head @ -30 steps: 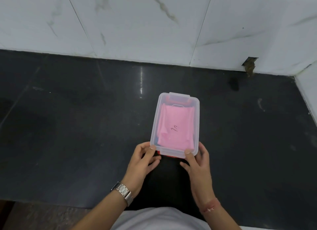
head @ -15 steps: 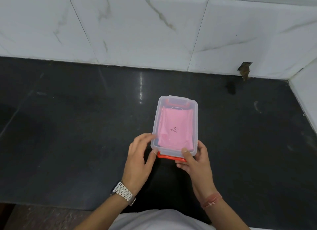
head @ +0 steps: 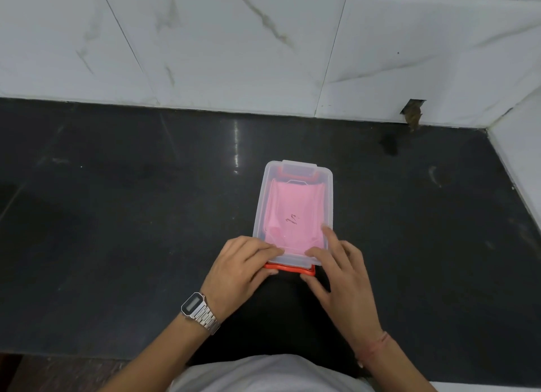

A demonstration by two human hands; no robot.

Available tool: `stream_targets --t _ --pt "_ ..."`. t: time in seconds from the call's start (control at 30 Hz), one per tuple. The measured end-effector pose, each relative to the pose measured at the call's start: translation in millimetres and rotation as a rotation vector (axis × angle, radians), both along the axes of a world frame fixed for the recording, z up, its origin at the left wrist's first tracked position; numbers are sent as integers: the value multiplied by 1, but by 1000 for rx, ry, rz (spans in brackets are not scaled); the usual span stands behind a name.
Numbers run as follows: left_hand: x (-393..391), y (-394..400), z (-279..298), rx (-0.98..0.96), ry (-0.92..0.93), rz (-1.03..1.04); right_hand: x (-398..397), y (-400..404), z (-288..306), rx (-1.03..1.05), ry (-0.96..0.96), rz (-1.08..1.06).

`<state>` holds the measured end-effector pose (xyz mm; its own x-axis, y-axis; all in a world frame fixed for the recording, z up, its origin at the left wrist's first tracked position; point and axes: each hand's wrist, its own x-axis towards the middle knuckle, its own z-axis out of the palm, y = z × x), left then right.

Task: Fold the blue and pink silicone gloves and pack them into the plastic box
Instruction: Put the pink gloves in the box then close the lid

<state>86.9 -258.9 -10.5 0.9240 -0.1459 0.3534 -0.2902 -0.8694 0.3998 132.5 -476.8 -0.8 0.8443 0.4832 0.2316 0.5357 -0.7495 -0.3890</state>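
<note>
The box (head: 293,213) sits on the counter (head: 117,230), well in front of the wall (head: 263,40), with the glove (head: 294,216) inside it under the lid. The left hand (head: 240,270) is at the box's near left corner, the right hand (head: 341,271) at its near right corner, and the clip (head: 289,269) lies along the box's near edge between them.

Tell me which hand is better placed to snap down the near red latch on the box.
Probably the left hand: its thumb already touches the near red latch while its fingers press the lid. The right hand rests mostly on top of the plastic box.
</note>
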Motion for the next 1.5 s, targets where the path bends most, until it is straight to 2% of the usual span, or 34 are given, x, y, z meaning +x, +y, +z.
stream_targets --t 0.2,0.4,0.53,0.7,0.83,0.93,1.0,1.07,1.1,1.17,1.2,1.27,1.33,1.4,1.5 --pt "2 -1 1 -1 -24 -15 8 -4 -8 -10 -42 17" --pt "4 -3 6 -66 -62 3 6 3 -4 89 -58 -2" --pt "6 -5 11 -21 -34 14 6 6 -1 68 -32 -4" --pt "5 -14 19 36 34 67 19 -4 2 110 80 121" --pt "-1 -31 30 71 177 9 32 -15 7 171 206 176" --pt "10 -29 42 94 287 -69 29 -14 12 313 429 22" --pt "31 -20 49 110 266 -79 19 -7 17 588 619 -241" --pt "58 -11 56 119 215 -62 5 4 20 822 905 -515" --pt "72 -7 59 117 176 -62 -3 10 19 869 1105 -574" --pt "102 -2 60 160 141 -74 -20 20 19 844 1464 -504" --pt "117 1 59 211 170 -87 -27 24 19 812 1562 -434" --pt "142 6 53 343 290 -121 -32 31 18 782 1621 -355" --pt "153 11 46 397 369 -150 -28 35 16 801 1595 -354" --pt "155 16 41 363 354 -122 -19 34 14 811 1565 -386" --pt "155 27 38 374 300 34 -4 24 14 914 1503 -464"
